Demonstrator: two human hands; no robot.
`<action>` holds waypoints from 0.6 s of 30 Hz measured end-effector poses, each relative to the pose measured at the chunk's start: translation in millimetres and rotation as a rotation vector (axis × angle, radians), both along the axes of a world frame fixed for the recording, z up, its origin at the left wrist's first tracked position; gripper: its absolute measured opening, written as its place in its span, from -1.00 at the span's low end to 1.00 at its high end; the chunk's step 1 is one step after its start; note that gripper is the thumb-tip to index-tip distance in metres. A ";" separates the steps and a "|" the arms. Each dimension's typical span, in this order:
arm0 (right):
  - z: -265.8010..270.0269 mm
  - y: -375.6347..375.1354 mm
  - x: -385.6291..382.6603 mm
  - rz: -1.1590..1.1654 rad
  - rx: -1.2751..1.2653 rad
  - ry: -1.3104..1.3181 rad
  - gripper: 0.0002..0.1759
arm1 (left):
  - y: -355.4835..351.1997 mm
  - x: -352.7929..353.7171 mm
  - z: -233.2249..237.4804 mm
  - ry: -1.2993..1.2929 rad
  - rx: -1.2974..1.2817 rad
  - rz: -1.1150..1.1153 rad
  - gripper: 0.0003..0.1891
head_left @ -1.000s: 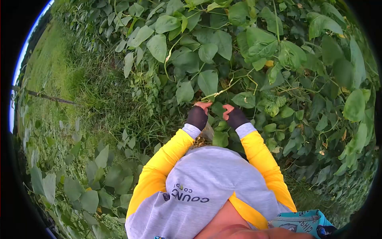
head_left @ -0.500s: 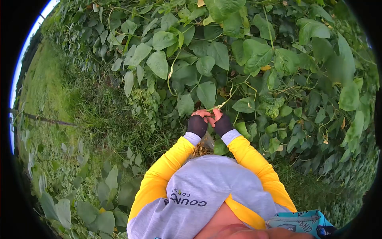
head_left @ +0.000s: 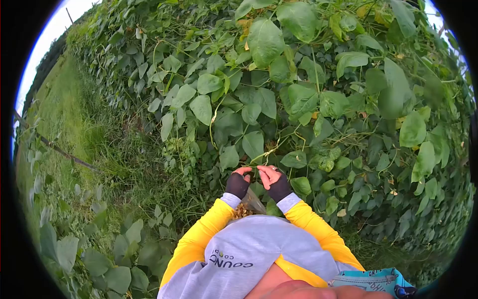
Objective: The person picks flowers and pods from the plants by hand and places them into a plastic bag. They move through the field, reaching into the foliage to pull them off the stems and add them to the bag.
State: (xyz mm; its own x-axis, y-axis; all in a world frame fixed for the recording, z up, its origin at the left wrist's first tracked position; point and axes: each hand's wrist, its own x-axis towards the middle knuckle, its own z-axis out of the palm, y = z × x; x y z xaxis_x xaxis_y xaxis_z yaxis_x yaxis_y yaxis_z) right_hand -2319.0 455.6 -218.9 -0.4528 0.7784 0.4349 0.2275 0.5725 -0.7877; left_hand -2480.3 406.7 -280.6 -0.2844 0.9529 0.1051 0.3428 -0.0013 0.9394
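Note:
Both my hands, in dark fingerless gloves, are close together in front of my belly at the edge of a leafy green vine. My left hand (head_left: 240,180) has its fingers bent and pinched together at the end of a thin green vine stem (head_left: 269,151). My right hand (head_left: 273,178) pinches the same stem from the other side, its fingertips a little apart from the left ones. What lies between the fingertips is too small to make out fully. Below the hands is a clear plastic bag (head_left: 255,202) with yellow-brown dried pieces (head_left: 243,211) in it, partly hidden by my shirt.
Dense broad leaves (head_left: 253,143) spread ahead and to the right. A long slender yellowish-green pod or stem (head_left: 213,124) hangs left of centre. Tall grass (head_left: 82,134) runs along the left, with a dark pole or wire (head_left: 59,148) crossing it. More leafy plants (head_left: 119,279) stand at lower left.
My view has tilted up slightly, so my hands appear lower in the picture. The fingertips, overlapping before, are now a little farther apart at the stem.

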 end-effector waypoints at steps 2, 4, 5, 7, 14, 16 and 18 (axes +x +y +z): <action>12.7 -20.4 3.5 0.129 -0.049 -0.096 -0.73 | -8.2 -5.4 5.4 0.025 -0.027 0.029 -0.69; -6.2 -39.5 14.5 0.377 -0.106 -0.349 -0.74 | -14.3 -10.7 1.4 0.005 0.012 0.044 -0.67; -18.7 -40.6 17.3 0.511 -0.073 -0.502 -0.77 | -13.1 -12.1 1.5 -0.005 0.014 0.063 -0.67; -32.5 -38.0 25.3 0.551 -0.022 -0.602 -0.81 | -19.4 -9.3 -2.0 -0.032 0.001 0.104 -0.67; -4.4 -32.8 28.9 0.569 -0.017 -0.545 -0.86 | -24.0 -0.8 43.0 -0.102 -0.056 0.110 -0.73; -7.1 -34.7 28.1 0.590 0.236 -0.516 -0.81 | -29.6 0.5 40.8 -0.135 -0.069 0.120 -0.73; -5.0 -35.4 27.4 0.531 0.099 -0.531 -0.74 | -35.2 3.6 43.2 -0.118 -0.041 0.155 -0.73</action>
State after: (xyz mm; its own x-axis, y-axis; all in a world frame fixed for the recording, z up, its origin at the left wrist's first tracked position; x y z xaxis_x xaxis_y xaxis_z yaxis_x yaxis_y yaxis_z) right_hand -2291.6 420.2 -223.9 -0.9243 0.3655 0.1101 0.2359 0.7736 -0.5881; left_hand -2476.7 371.5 -237.3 -0.4363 0.8995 0.0239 0.2231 0.0824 0.9713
